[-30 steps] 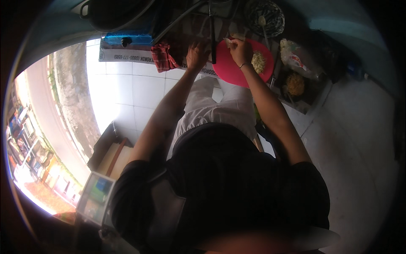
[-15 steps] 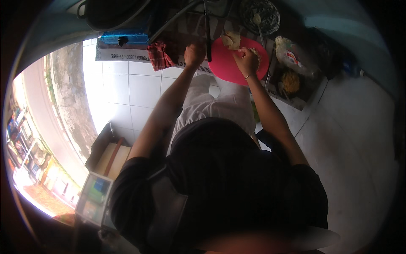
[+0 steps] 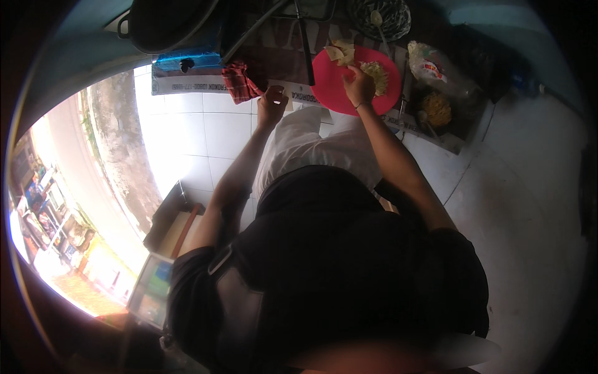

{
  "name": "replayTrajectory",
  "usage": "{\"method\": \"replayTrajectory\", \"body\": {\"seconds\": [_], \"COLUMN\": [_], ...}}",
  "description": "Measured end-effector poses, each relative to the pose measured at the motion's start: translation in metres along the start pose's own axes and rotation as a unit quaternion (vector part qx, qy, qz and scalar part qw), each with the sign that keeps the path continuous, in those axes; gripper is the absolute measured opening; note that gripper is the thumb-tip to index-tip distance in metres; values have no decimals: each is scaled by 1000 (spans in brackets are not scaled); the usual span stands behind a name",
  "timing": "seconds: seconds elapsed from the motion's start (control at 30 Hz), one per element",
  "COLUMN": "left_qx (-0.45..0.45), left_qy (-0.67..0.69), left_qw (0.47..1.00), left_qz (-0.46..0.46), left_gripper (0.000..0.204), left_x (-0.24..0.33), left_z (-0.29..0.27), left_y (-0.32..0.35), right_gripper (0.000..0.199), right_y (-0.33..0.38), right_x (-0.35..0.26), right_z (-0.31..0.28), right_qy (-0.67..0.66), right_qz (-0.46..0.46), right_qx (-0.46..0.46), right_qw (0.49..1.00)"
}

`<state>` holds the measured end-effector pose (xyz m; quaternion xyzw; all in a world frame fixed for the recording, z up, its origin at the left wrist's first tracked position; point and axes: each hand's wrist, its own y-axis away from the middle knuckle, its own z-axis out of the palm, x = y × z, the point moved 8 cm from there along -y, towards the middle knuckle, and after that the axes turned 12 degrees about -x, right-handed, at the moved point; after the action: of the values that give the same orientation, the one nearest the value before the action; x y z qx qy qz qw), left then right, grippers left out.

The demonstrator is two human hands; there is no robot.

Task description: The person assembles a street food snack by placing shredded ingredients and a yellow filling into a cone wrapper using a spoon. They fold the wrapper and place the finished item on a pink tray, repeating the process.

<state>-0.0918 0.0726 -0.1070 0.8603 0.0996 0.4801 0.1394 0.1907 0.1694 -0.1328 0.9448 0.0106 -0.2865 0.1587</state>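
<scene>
Checked cloth (image 3: 240,82) lying at counter edge, far left, within reach for wiping. Left hand (image 3: 271,105) curled beside it, resting at counter (image 3: 274,56) rim, probably for bracing (grip contents too small to tell). Pink plate (image 3: 339,84) straight ahead; right hand (image 3: 360,87) pressing down on yellowish food (image 3: 377,73), fingers closed over it. Bag (image 3: 430,65), bowl (image 3: 381,15) further right.

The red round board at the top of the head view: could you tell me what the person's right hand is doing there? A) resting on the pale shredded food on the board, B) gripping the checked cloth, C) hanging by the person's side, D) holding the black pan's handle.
A: the right hand lies on the red round board, fingers against the pale shredded food, away from the checked cloth.
</scene>
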Motion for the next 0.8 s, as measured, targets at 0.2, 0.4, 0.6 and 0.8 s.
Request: {"method": "replayTrajectory", "body": {"seconds": [0.2, 0.4, 0.6, 0.8], "left_qx": [-18, -22, -23, -51], "left_qy": [26, 27, 36, 27], "left_qw": [999, 999, 999, 998], "left_qz": [-28, -15, -6, 16], "left_gripper": [26, 25, 24, 24], "left_x": [-4, 0, 6, 27], "left_z": [7, 4, 0, 5], "left_y": [23, 29, 27, 18], "right_gripper": [21, 17, 20, 24], "right_y": [-6, -13, -9, 7], "right_x": [-1, -9, -4, 18], "right_z": [4, 3, -10, -32], "right_qy": [19, 50, -21, -121], "right_qz": [21, 3, -2, 22], "right_qx": [1, -5, 10, 6], "right_qw": [1000, 999, 1000, 992]}}
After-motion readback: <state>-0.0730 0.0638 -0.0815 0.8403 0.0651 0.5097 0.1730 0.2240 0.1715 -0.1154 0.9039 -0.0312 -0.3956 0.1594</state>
